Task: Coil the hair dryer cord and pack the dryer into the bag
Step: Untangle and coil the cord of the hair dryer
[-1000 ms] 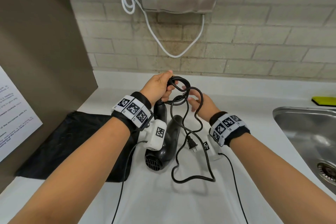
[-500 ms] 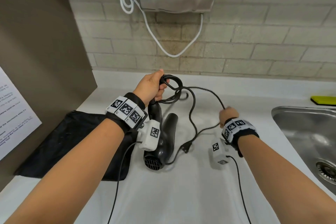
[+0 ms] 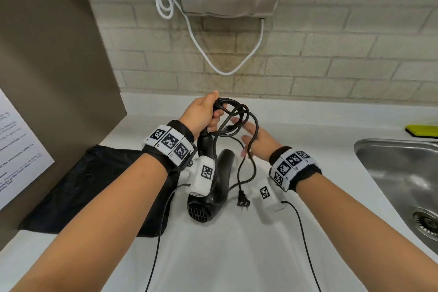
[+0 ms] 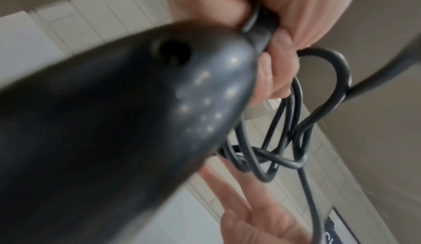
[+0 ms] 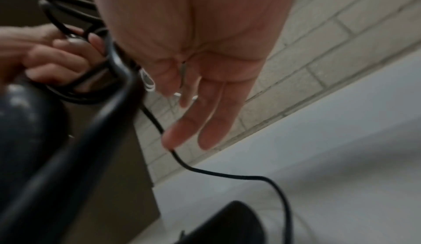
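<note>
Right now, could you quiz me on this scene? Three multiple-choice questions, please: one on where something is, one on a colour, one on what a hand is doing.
1. Where does the bag lie?
A. in the sink
B. on the counter, left of the dryer
C. hung on the wall

2. What colour is the dryer's cord?
A. black
B. white
C. yellow

3. How is the right hand?
A. in a fist round the plug
B. flat on the bag
C. open, fingers straight, beside the cord loops

Answers:
1 B: the bag lies flat on the counter, left of the dryer.
2 A: the loops that the left hand grips are black.
3 C: the right wrist view shows straight fingers, and the plug lies loose on the counter.
</note>
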The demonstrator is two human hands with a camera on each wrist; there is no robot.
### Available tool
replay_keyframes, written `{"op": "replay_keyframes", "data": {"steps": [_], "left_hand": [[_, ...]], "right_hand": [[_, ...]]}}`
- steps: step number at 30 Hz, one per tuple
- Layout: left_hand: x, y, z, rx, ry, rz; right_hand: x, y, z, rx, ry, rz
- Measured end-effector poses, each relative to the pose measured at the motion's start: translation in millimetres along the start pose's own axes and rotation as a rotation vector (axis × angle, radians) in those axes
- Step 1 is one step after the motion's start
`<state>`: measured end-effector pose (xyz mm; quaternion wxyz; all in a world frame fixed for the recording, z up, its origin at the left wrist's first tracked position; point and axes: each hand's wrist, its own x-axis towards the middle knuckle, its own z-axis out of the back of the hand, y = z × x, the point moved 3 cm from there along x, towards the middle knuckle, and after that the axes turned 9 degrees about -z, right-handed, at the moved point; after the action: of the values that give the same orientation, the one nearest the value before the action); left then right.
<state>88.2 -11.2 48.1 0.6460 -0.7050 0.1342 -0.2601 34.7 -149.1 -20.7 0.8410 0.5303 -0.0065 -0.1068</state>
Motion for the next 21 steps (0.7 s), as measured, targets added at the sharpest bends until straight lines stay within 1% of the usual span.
{"op": "replay_keyframes", "data": {"steps": [2,4,5,6,10,12,17,19,21], "left_hand": [[0.3,0.5,-1.2,-0.014,0.006,0.003],[0.6,1.4,-0.4,-0.006,-0.003,0.002],[0.6,1.8,0.1,-0.005,-0.009,0.001],[0.4,2.0,0.3,-0.007,-0.015,0.001],[-0.8,2.0,1.3,0.037,-0.023,-0.006],[-1.5,1.2,0.5,0.010,-0.024,-0.009],[-1.0,-0.6,-4.5,-0.012,-0.058,-0.003],[-0.5,0.4,-4.8,-0.007,-0.067,0.001],[-0.4,0.8,-4.6,-0.004,-0.071,0.000]], "right_hand": [[0.0,4.7,-13.1,0.112,0.167,0.037],[1.6,3.9,-20.0,0.196,0.206,0.062],[2.9,4.5,-21.4,0.217,0.185,0.063],[4.7,5.4,-20.8,0.212,0.133,0.071],[8.7,6.1,-3.9,0.053,-0.228,0.152],[10.4,-2.0,5.1,0.017,-0.334,0.136],[15.0,-18.0,14.7,-0.026,-0.449,0.061],[15.0,-22.9,15.8,-0.051,-0.454,0.053],[15.1,-26.9,17.1,-0.137,-0.432,0.038]]}}
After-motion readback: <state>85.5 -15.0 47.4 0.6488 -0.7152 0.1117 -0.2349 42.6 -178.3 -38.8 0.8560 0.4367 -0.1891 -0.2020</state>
